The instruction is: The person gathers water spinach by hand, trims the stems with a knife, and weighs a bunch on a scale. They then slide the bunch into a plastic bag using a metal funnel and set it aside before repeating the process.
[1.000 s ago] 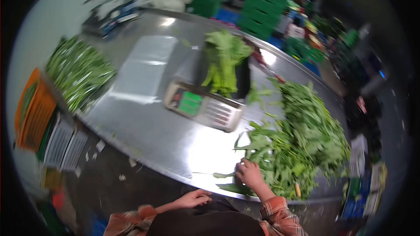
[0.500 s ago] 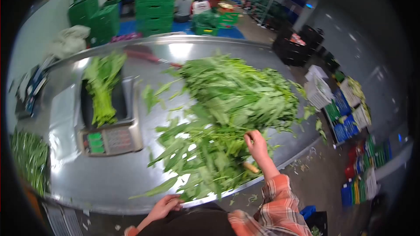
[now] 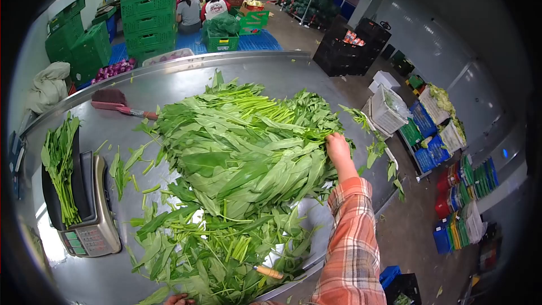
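A big heap of water spinach [image 3: 243, 152] lies on the steel table, leaves toward me and cut stems showing along its top. My right hand [image 3: 339, 149] reaches to the heap's right side, its fingers closed on some stems and leaves there. At the bottom edge, only part of my left hand [image 3: 179, 300] shows beside loose leaves [image 3: 197, 260]; its grip is cut off from view. Among those loose leaves rests a wooden handle [image 3: 268, 271], the rest of the tool covered. To the left, a bunch of water spinach [image 3: 61, 169] sits on a scale [image 3: 96, 240].
A red-handled brush [image 3: 110, 100] lies near the far side of the steel table [image 3: 271, 68]. Green crates [image 3: 148, 11] are stacked beyond it, with people [image 3: 215, 8] sitting farther back. On the right floor stand black crates [image 3: 350, 51] and a white basket [image 3: 388, 110].
The view has shifted, so the heap and scale appear farther left. My right hand has moved from above the loose leaves to the heap's right side and closed there. My left hand is mostly out of frame.
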Demonstrator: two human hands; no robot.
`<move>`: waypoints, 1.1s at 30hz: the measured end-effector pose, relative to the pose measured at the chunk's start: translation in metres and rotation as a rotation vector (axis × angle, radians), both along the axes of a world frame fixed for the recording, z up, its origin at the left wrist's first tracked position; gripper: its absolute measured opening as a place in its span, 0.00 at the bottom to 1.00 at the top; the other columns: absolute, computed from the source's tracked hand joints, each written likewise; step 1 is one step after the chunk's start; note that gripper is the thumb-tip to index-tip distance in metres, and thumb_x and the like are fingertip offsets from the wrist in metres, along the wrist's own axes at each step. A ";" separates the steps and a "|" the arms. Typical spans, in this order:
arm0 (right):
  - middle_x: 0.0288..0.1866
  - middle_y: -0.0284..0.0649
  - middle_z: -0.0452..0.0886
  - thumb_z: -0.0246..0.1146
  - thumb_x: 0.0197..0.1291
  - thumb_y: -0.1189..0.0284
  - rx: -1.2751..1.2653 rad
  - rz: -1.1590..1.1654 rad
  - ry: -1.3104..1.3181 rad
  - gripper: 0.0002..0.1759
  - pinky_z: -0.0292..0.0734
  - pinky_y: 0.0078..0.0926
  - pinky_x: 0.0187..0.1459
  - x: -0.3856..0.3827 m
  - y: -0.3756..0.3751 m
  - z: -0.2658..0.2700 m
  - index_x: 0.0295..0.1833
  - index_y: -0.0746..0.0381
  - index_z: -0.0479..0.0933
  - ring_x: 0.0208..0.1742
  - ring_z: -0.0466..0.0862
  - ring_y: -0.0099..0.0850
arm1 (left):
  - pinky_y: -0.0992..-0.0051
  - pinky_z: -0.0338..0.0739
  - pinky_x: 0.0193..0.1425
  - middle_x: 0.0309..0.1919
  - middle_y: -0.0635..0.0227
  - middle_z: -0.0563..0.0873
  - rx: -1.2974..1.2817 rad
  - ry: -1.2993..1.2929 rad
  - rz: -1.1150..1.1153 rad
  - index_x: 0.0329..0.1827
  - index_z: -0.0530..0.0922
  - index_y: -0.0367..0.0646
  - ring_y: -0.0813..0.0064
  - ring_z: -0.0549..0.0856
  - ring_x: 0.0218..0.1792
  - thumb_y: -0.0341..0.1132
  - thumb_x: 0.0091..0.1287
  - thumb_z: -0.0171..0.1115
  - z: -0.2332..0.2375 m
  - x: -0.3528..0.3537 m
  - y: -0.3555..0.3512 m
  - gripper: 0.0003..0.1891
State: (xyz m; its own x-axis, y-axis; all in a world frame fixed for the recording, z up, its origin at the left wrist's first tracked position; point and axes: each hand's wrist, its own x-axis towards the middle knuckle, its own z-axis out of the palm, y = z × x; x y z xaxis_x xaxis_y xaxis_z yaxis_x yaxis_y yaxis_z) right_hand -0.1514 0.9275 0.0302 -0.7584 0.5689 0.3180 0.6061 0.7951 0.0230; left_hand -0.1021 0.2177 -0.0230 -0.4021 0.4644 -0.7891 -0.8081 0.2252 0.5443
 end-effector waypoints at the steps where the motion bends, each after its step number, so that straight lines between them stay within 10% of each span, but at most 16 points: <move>1: 0.44 0.40 0.80 0.63 0.51 0.73 0.018 0.107 -0.010 0.09 0.74 0.37 0.51 -0.001 0.006 0.004 0.40 0.58 0.80 0.50 0.77 0.42 | 0.75 0.77 0.42 0.45 0.65 0.82 -0.002 0.009 -0.012 0.64 0.68 0.40 0.75 0.82 0.39 0.42 0.68 0.57 0.001 -0.002 0.003 0.25; 4: 0.36 0.42 0.79 0.60 0.52 0.74 0.058 0.439 0.102 0.05 0.73 0.39 0.45 0.007 0.019 0.032 0.35 0.61 0.78 0.44 0.78 0.42 | 0.75 0.77 0.41 0.43 0.64 0.82 -0.013 0.056 -0.032 0.63 0.69 0.39 0.75 0.82 0.37 0.40 0.69 0.56 0.005 -0.011 0.014 0.22; 7: 0.35 0.44 0.80 0.58 0.51 0.76 -0.016 0.373 0.076 0.06 0.73 0.40 0.45 0.013 -0.007 0.084 0.36 0.61 0.77 0.44 0.78 0.44 | 0.74 0.78 0.40 0.43 0.63 0.82 -0.014 0.077 0.012 0.62 0.69 0.38 0.74 0.82 0.36 0.39 0.69 0.56 0.002 -0.011 0.021 0.21; 14: 0.42 0.44 0.79 0.58 0.48 0.78 -0.059 0.229 -0.182 0.11 0.74 0.41 0.49 -0.009 -0.003 0.025 0.41 0.59 0.76 0.49 0.78 0.44 | 0.74 0.79 0.40 0.43 0.60 0.82 -0.048 0.107 -0.013 0.61 0.69 0.35 0.71 0.83 0.38 0.38 0.69 0.56 0.001 -0.005 0.023 0.21; 21: 0.42 0.41 0.80 0.63 0.51 0.75 -0.118 0.582 -0.060 0.11 0.75 0.36 0.47 0.011 0.005 0.087 0.42 0.60 0.77 0.47 0.79 0.38 | 0.74 0.79 0.41 0.45 0.58 0.82 -0.067 0.057 0.115 0.60 0.70 0.35 0.70 0.83 0.39 0.38 0.69 0.55 0.010 0.007 0.023 0.21; 24: 0.37 0.39 0.82 0.61 0.60 0.73 -0.647 0.533 0.708 0.09 0.77 0.25 0.37 0.023 -0.030 0.139 0.45 0.65 0.74 0.35 0.81 0.25 | 0.74 0.79 0.43 0.45 0.57 0.82 -0.072 0.056 0.094 0.60 0.70 0.35 0.70 0.83 0.40 0.38 0.69 0.55 0.021 0.001 0.039 0.21; 27: 0.35 0.40 0.82 0.61 0.61 0.72 -0.762 0.133 0.386 0.10 0.76 0.22 0.32 0.023 -0.042 0.113 0.44 0.66 0.73 0.30 0.80 0.24 | 0.72 0.78 0.46 0.46 0.57 0.82 -0.016 0.120 -0.005 0.61 0.70 0.35 0.70 0.83 0.41 0.39 0.70 0.54 0.018 0.004 0.047 0.21; 33: 0.33 0.36 0.77 0.64 0.58 0.74 -1.140 0.539 0.579 0.07 0.71 0.20 0.32 0.022 -0.257 0.077 0.38 0.65 0.74 0.33 0.76 0.21 | 0.74 0.76 0.51 0.41 0.62 0.85 0.130 0.578 -0.115 0.52 0.75 0.31 0.74 0.83 0.42 0.38 0.72 0.52 0.073 -0.033 0.094 0.17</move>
State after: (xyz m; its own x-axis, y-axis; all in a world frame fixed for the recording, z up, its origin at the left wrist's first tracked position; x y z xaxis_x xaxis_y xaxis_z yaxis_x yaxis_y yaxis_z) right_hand -0.1292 0.6703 0.1073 -0.8863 0.4067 0.2214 -0.0776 0.3409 -0.9369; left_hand -0.1353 0.3120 0.0495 -0.6902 0.6087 -0.3913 -0.3472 0.1958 0.9171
